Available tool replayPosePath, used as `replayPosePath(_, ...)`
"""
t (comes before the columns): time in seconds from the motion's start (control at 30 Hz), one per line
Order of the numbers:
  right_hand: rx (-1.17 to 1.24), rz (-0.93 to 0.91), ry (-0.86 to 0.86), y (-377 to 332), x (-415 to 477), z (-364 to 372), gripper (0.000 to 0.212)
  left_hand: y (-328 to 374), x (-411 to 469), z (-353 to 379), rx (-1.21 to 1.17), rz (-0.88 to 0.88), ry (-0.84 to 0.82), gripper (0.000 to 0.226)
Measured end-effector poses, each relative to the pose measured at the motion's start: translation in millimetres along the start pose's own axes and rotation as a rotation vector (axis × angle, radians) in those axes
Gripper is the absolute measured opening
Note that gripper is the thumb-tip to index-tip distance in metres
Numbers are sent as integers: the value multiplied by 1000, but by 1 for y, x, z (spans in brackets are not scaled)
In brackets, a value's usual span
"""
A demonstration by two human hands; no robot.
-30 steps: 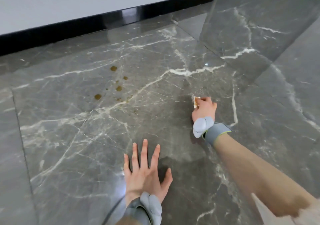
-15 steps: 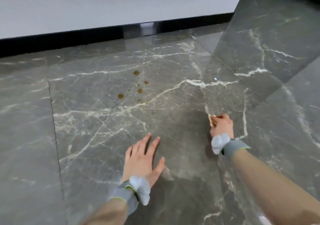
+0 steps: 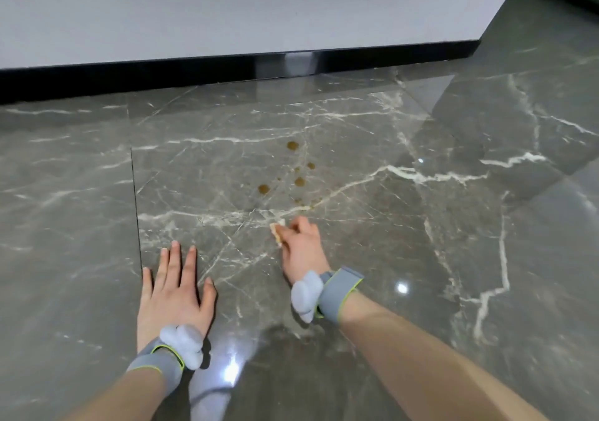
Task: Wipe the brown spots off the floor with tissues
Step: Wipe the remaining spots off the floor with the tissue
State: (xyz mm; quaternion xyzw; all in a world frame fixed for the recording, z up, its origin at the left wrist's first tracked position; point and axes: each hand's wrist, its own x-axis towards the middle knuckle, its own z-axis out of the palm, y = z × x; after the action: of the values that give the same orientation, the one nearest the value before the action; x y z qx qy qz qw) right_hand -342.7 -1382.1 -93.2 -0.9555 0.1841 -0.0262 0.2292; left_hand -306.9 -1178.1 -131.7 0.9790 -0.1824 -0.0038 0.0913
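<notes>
While the left hand point(image 3: 171, 291) lies flat on the floor point(image 3: 405, 232) as a prop, its fingers point(image 3: 175, 258) straight, slightly spread and holding nothing, the right hand point(image 3: 301, 245) does the work. Its fingers are curled round a crumpled tissue point(image 3: 277, 228), and only a pale, yellowish corner of it shows at the left of the knuckles, low against the tile.

The brown spots point(image 3: 299, 181) lie straight ahead of that right hand, on the side away from the person and toward the black skirting board point(image 3: 162, 74). The nearest faint marks sit just beyond the knuckles. The bigger drops are a little farther on, and the farthest is nearest the wall. The cluster's long axis runs roughly away from the person, with one drop off to the left, so a forward push of the tissue would probably meet most of them in turn. The right hand is clearly the nearer one. The left hand is well apart from the spots, down beside the tile seam point(image 3: 135, 200).

Half a second ago the right hand was off to the right of the spots and well short of them. It has since swung left and forward to just short of the cluster. The left hand, then angled toward the right, now points straight ahead. All the spots seen then are still there, so the wiping of this patch looks not yet begun.
</notes>
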Motion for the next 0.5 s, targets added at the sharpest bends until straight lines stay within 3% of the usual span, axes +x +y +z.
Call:
replayPosePath(0.07, 64, -125, -73, -6, 3, 4, 42, 1, 0, 0, -18, -6, -12, 68)
replayPosePath(0.13, 70, -104, -45, 22, 13, -9, 33, 1, 1, -2, -42, -11, -13, 65)
replayPosePath(0.27, -69, 379, 205, 107, 37, -59, 32, 1, 0, -6, -59, -29, -10, 63)
replayPosePath(0.33, -81, 566, 262, 108, 48, -61, 33, 1, 1, -6, -61, -32, -9, 62)
replayPosePath(0.4, -109, 484, 268, 79, 54, -43, 42, 0, 1, -5, -46, -36, -13, 61)
replayPosePath(0.5, -52, 66, 163, 15, 43, -2, 51, 2, 3, -3, -41, -32, -13, 62)
